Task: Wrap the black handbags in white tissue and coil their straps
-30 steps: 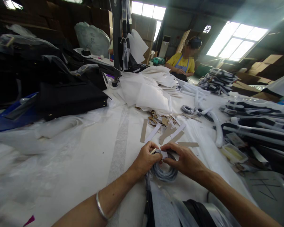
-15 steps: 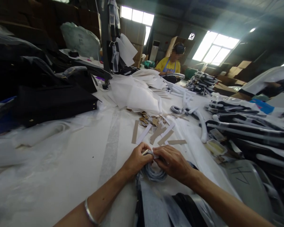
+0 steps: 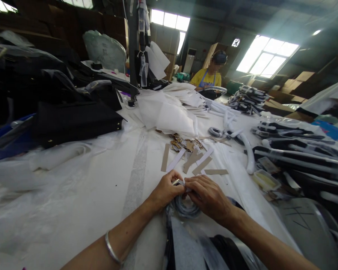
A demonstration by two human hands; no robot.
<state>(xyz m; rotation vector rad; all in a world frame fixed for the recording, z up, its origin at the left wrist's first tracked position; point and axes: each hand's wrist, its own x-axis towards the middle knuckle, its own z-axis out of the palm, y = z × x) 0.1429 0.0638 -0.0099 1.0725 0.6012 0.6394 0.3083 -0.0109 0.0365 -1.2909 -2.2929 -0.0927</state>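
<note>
No printed word, brand or number can be read. The clearest marking is a set of dark, hand-drawn strokes (image 3: 300,217) on the grey plastic panel (image 3: 304,242) at the lower right: roughly parallel lines joined by a short bar, beside a V-like shape. They resemble a letter H and a letter A, turned, but the reading is uncertain. Faint marks on the translucent bag (image 3: 104,50) at the back are too blurred to make out.
</note>
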